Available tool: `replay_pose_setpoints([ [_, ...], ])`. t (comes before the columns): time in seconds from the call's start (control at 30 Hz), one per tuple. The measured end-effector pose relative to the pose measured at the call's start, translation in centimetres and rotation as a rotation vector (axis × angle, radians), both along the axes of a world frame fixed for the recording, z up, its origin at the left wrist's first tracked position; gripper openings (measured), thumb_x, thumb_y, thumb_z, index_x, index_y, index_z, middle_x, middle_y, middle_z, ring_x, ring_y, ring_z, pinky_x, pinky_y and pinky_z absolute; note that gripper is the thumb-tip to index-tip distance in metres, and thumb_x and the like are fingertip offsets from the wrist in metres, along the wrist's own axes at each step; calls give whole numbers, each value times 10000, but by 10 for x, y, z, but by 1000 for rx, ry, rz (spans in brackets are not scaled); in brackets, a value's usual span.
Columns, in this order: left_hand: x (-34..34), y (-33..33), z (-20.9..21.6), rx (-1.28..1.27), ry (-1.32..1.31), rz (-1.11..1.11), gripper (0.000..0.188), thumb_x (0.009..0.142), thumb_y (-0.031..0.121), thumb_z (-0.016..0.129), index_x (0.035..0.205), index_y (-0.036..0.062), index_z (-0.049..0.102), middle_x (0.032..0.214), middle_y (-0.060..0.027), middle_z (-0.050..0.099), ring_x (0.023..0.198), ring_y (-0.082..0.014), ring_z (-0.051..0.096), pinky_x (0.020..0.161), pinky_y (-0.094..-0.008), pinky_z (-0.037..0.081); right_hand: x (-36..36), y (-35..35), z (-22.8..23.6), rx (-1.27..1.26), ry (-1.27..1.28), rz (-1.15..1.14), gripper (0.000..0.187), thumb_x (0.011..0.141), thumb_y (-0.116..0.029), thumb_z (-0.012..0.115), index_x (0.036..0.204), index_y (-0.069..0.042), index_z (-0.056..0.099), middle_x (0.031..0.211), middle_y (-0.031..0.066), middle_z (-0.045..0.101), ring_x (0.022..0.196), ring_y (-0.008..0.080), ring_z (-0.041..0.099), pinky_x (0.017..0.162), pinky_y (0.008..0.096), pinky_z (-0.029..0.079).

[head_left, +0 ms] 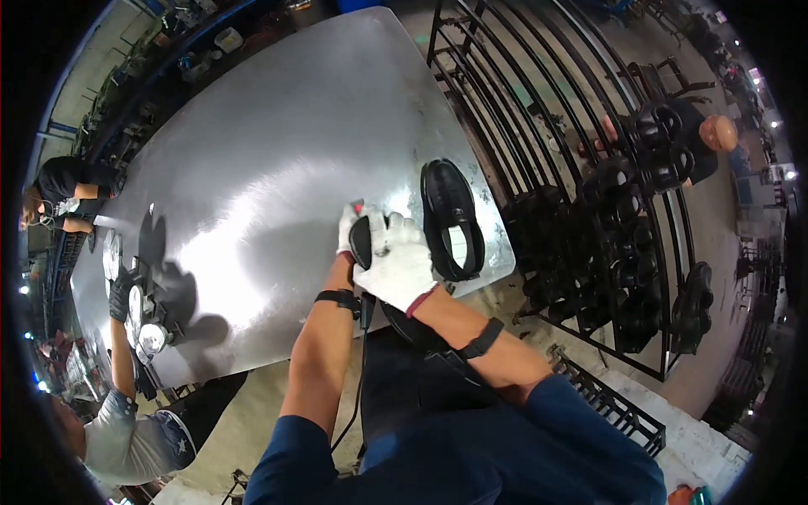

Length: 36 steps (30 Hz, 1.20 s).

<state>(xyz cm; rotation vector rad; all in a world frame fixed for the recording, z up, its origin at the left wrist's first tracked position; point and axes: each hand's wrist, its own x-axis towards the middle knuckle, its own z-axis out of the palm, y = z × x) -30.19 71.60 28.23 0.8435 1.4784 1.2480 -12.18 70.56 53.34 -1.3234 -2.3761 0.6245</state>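
Both my hands wear white knitted gloves and are closed around a black shoe (360, 242) near the table's front edge. My left hand (346, 225) grips it from the left, mostly hidden behind the shoe. My right hand (396, 263) lies over it, fingers curled, covering most of it. A dark curved shape (406, 325) shows under my right wrist; whether it belongs to the held shoe I cannot tell. To the right of my hands, a black leather shoe (449, 192) stands upright on the metal table (311, 93), toe away from me, a pale insole inside.
A black metal rack (539, 143) with many black shoes (635, 269) stands along the right. At left, a co-worker's dark-gloved hand (120, 295) is among round metallic items (153, 338). Other people are at the far left and right. A black crate (614, 404) lies at lower right.
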Motion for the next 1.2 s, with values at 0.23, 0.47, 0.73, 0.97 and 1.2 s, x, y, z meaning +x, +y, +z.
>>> replay_pose_setpoints([
  [0.23,95,-18,170,92,-132,439,525,1111,235,502,1581,70,337,1020,-126,677,849,-185,661,804,-360,591,98,-35,-24,167,341,-1,958,661,-150,873,1494,-1,423,1294,283,544,1144,469,590,955,532,548],
  [0.47,104,-2,155,-87,-179,399,497,1112,346,536,1514,60,472,959,-65,627,789,-145,618,742,-310,560,41,2,20,-71,140,-72,987,711,-267,891,1522,-16,388,1287,247,535,1151,455,565,967,539,494],
  [0.73,150,-71,207,149,-82,199,341,963,42,588,1300,11,546,868,-58,685,753,-156,654,736,-302,550,143,-88,0,180,288,120,621,682,-298,917,1224,-146,655,1171,134,525,1077,337,561,862,481,551],
  [0.97,147,-57,204,118,130,269,411,1033,26,425,1443,40,418,844,-78,604,656,-124,584,651,-280,537,252,-35,42,280,416,415,524,642,-188,869,1111,-177,637,1173,118,502,1070,330,566,846,521,576],
  [1.2,108,44,106,-87,-565,426,553,1117,355,475,1624,157,376,1076,-188,715,621,-119,574,522,-288,512,159,0,-2,151,726,-665,895,758,-110,848,1506,-30,363,1385,169,444,1251,294,519,1097,410,452],
])
